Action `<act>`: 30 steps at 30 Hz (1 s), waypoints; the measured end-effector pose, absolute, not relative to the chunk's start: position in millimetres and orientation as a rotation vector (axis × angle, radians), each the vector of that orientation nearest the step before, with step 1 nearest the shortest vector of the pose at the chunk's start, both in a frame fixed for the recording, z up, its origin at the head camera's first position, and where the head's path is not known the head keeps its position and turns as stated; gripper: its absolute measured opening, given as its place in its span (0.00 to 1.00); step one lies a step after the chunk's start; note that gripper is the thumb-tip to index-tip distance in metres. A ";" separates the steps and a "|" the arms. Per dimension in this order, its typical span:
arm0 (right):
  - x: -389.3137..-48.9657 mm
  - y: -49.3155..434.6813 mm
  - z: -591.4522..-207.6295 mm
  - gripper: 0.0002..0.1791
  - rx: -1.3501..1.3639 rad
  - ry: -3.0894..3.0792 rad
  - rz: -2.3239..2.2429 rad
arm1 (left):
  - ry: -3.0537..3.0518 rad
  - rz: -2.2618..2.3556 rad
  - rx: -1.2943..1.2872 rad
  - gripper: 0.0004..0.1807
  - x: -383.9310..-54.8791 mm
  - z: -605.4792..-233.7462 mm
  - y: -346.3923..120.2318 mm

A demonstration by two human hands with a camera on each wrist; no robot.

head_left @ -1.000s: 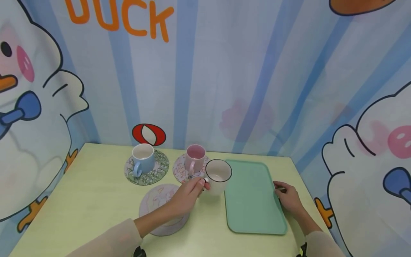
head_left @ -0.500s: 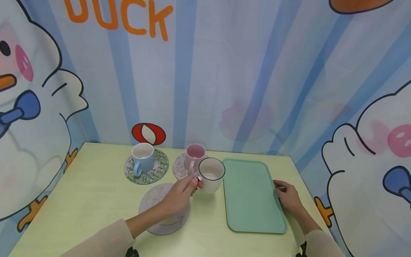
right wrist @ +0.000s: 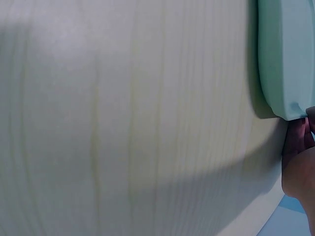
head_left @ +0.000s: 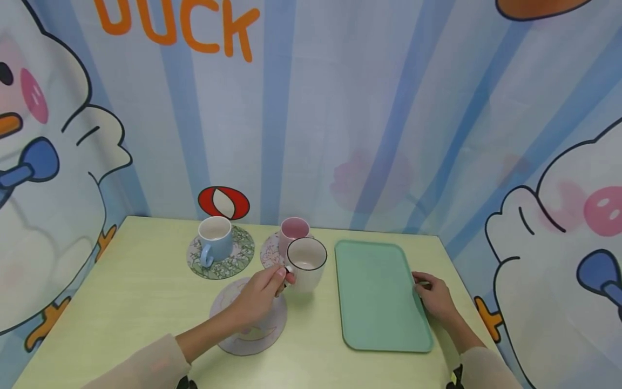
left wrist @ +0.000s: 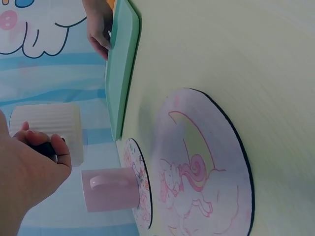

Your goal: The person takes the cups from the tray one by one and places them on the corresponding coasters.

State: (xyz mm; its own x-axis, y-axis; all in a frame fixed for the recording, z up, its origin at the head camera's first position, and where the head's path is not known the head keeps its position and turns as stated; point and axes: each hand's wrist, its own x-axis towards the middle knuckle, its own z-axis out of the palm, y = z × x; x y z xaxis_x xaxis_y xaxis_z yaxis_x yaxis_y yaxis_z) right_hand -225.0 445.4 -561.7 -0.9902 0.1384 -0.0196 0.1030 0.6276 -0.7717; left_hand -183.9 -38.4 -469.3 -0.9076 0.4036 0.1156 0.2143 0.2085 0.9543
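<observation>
My left hand (head_left: 257,297) pinches the handle of a white mug (head_left: 309,273) with a dark rim, held up off the table and left of the tray. In the left wrist view, the mug (left wrist: 49,118) shows ribbed sides, and the fingers curl round its dark handle. A lilac round coaster (head_left: 264,329) with a unicorn and moon print lies below this hand. Over at the right, my right hand (head_left: 434,297) holds the long edge of a mint green tray (head_left: 379,297). The right wrist view shows its fingers at the tray's rim (right wrist: 283,98).
Behind the white mug stands a pink mug (head_left: 291,229) on a patterned round coaster (head_left: 270,254). A light blue mug (head_left: 218,243) sits on a green patterned coaster (head_left: 240,251) at the back left. A striped duck-print curtain (head_left: 316,108) rises behind the pale yellow table (head_left: 146,302).
My left hand has moved to the left with the white mug, away from the tray and towards the lilac coaster. The right hand stays at the tray's edge.
</observation>
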 end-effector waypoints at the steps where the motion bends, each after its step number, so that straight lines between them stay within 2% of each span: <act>1: -224.7 445.4 -561.3 0.22 -0.208 -2.797 1.323 | 2.320 1.780 0.588 0.19 -184.1 -470.0 -39.4; 30: -223.3 444.1 -562.0 0.23 -0.198 -2.806 1.329 | 2.449 1.765 0.479 0.18 -180.2 -482.9 -84.2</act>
